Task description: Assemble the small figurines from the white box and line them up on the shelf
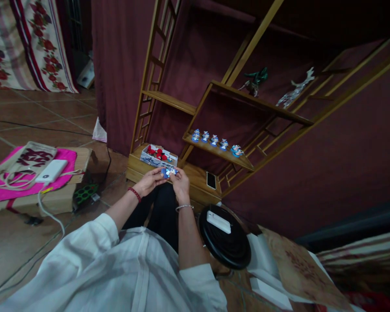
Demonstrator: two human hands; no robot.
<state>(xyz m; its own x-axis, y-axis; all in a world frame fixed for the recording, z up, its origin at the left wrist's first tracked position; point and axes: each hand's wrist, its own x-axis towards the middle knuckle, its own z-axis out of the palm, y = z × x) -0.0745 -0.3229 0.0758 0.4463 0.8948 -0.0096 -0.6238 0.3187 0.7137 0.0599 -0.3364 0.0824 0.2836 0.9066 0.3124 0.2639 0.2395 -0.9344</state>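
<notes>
Between my two hands is a small blue-and-white figurine [169, 172], held above my lap. My left hand [150, 181], with a red bead bracelet at the wrist, grips its left side. My right hand [181, 184], wearing a silver bangle, pinches its other side; the fingertips partly cover it. Just beyond the hands, a patterned box [149, 158] holds red and blue pieces. Several similar blue-and-white figurines [214, 140] stand in a row on a wooden shelf [221, 152] ahead to the right.
A phone [211, 180] lies on the cabinet base. Right of my legs, a black round stool [227, 247] bears a white device [219, 222]. Higher up stand a green figure [258, 78] and a silver deer [295, 90]. At left, a power bank [52, 170] rests on pink cloth; cables cross the floor.
</notes>
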